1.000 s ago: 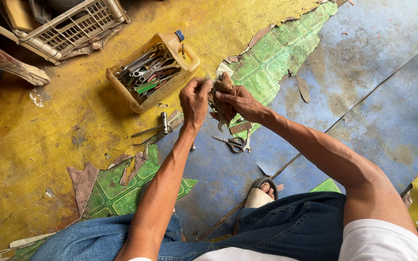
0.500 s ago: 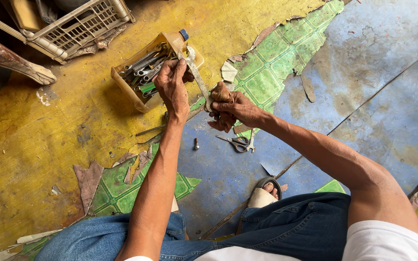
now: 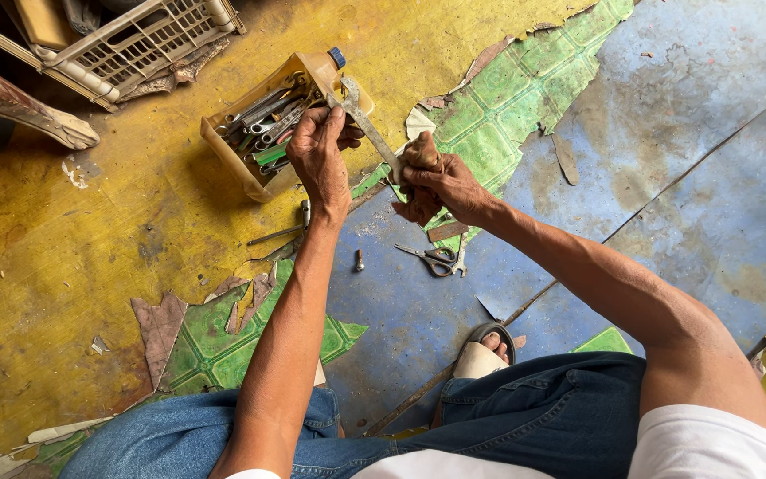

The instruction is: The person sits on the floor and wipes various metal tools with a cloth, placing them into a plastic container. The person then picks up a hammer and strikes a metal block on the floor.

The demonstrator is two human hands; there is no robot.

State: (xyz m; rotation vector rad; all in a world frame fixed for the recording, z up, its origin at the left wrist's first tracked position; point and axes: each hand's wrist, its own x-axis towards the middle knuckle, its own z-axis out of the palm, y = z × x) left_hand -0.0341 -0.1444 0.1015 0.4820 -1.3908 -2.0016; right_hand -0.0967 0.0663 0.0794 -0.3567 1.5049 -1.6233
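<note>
Two hands grip flat steel wrench, crumpled rag.

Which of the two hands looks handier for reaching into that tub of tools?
Probably the left hand: it hangs right over the cut-open plastic tub, gripping the wrench. The right hand sits farther away, wrapped around a brown rag.

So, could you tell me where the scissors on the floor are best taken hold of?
Probably by the dark handle loops of the scissors, coming straight down from above: they lie flat on the blue floor, loops towards the right, blades pointing left.
</note>
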